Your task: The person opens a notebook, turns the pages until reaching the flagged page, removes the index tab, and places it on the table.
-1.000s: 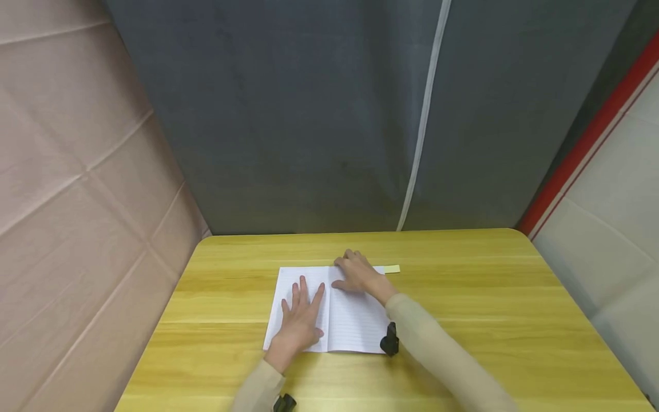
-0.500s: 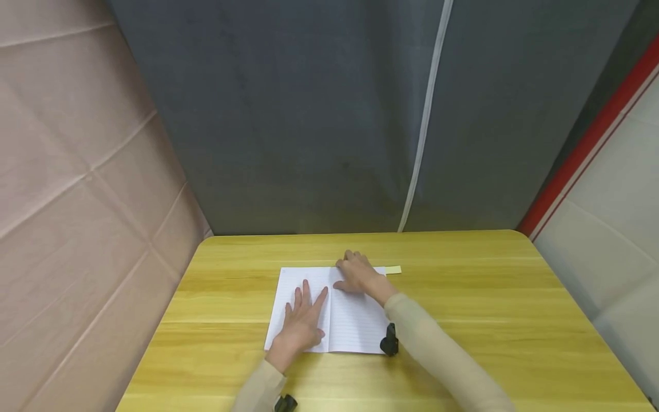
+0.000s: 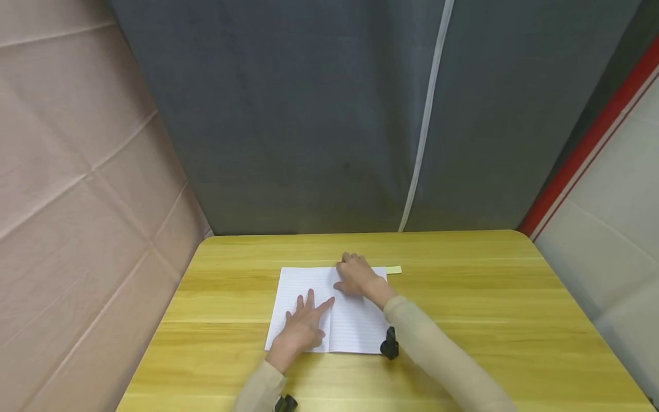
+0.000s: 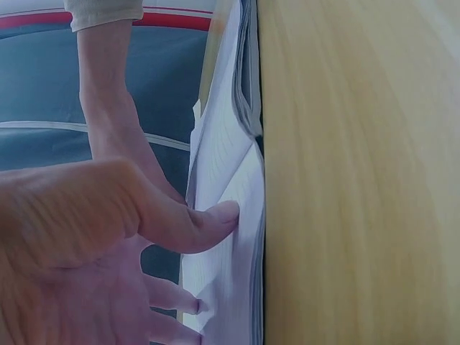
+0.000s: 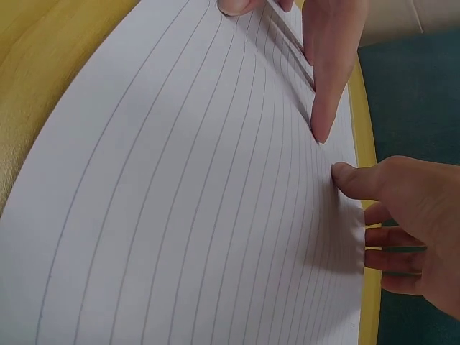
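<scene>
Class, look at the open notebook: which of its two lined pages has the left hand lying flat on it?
The left-hand page. The left hand lies flat there, index finger reaching toward the spine, while the right hand rests on the right-hand page, near its far edge.

An open lined notebook (image 3: 329,309) is lying on the yellow wooden worktop (image 3: 463,320). The left hand (image 3: 301,332) is resting flat on its left page, fingers spread. The right hand (image 3: 357,276) is pressing near the top of the right page. A yellow tab (image 3: 394,269) is sticking out beside it.
</scene>
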